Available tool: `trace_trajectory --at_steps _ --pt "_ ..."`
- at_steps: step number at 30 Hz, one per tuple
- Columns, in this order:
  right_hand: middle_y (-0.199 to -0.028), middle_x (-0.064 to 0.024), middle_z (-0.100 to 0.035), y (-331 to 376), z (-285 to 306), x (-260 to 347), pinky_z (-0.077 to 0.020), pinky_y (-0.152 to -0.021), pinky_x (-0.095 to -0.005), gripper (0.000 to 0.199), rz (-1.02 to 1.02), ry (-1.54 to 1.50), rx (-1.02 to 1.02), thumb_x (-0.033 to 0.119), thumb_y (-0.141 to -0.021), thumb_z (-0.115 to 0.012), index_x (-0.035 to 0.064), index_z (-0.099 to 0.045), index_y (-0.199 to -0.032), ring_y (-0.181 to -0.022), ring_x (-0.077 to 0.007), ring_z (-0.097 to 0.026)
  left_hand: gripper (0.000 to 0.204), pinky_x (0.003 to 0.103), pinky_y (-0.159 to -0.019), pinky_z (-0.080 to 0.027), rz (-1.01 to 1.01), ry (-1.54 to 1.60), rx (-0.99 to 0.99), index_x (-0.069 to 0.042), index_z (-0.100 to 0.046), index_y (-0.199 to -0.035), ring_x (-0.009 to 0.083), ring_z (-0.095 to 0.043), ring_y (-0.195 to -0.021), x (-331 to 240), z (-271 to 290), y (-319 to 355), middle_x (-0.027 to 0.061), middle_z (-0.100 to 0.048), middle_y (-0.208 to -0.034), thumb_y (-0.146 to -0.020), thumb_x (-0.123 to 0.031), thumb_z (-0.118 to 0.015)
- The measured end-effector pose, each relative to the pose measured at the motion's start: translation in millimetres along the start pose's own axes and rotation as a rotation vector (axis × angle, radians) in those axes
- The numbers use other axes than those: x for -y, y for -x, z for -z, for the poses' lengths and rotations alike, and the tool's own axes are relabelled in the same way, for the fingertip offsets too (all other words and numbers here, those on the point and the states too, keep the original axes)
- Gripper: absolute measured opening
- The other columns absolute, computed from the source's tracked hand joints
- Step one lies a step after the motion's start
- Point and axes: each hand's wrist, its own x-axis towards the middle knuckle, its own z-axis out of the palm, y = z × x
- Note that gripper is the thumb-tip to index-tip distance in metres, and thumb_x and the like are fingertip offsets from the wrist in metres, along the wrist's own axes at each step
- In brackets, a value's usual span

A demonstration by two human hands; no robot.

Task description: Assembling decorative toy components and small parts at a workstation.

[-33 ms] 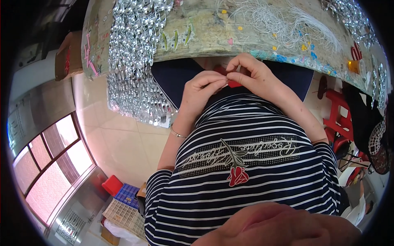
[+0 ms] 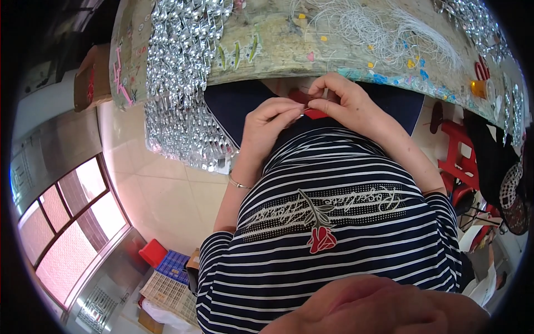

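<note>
- The left hand point(image 2: 262, 125) had shifted slightly away from the right hand point(image 2: 349, 104).
- Its fingers pinched a tiny shiny piece point(image 2: 302, 114), barely discernible, near the striped shirt point(image 2: 328, 167).
- Right fingers' hold: I couldn't tell.

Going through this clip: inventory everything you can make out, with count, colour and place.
Worktable: one, greyish-brown, top
Silvery strands: many, silver, table's left, hanging over its edge
White strings: uncounted, white, upper table
Green pieces: three, green, beside the strands
Yellow bits: several, yellow, scattered on table
Pink sticks: several, pink, table's left end
Cup: one, amber, table's right
Stool: one, red, right
Carton: one, brown, left of table
Blue crate: one, blue, lower left
Bracelet: one, silvery, left wrist
Shirt: one, navy-white striped, centre
Left hand, right hand: two, bare, near table's front edge
</note>
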Motion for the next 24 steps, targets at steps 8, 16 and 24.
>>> trace_trajectory --at_steps 8,16,24 --pt "-0.081 -0.0074 -0.056 11 50 -27 -0.0430 -0.070 -0.0265 0.008 0.103 0.325 -0.085 0.007 -0.084 -0.060 0.0000 -0.062 -0.087 -0.078 -0.0182 -0.056 0.012 0.018 -0.063 -0.043 0.054 -0.044 -0.198 0.001 -0.068 -0.092 0.0064 -0.056 -0.072 13 26 14 0.0045 -0.065 -0.089 -0.083 -0.004 -0.063" --pt "-0.083 -0.0055 -0.055 8 36 -4 -0.0418 -0.074 -0.0243 0.011 0.083 0.164 -0.179 0.009 -0.087 -0.057 -0.0019 -0.058 -0.089 -0.080 -0.0144 -0.054 0.015 0.019 -0.066 -0.044 -0.078 -0.115 -0.142 0.001 -0.068 -0.095 0.0074 -0.057 -0.075 -8 4 -7 0.0058 -0.066 -0.090 -0.082 -0.003 -0.063" --pt "-0.084 -0.0063 -0.054 -13 3 7 -0.0422 -0.073 -0.0260 0.009 0.319 0.226 -0.137 0.008 -0.087 -0.057 -0.0002 -0.058 -0.089 -0.079 -0.0168 -0.054 0.014 0.021 -0.072 -0.048 -0.012 0.003 -0.056 0.001 -0.068 -0.095 0.0112 -0.062 -0.077 -26 -18 -15 0.0074 -0.068 -0.086 -0.083 -0.005 -0.063"
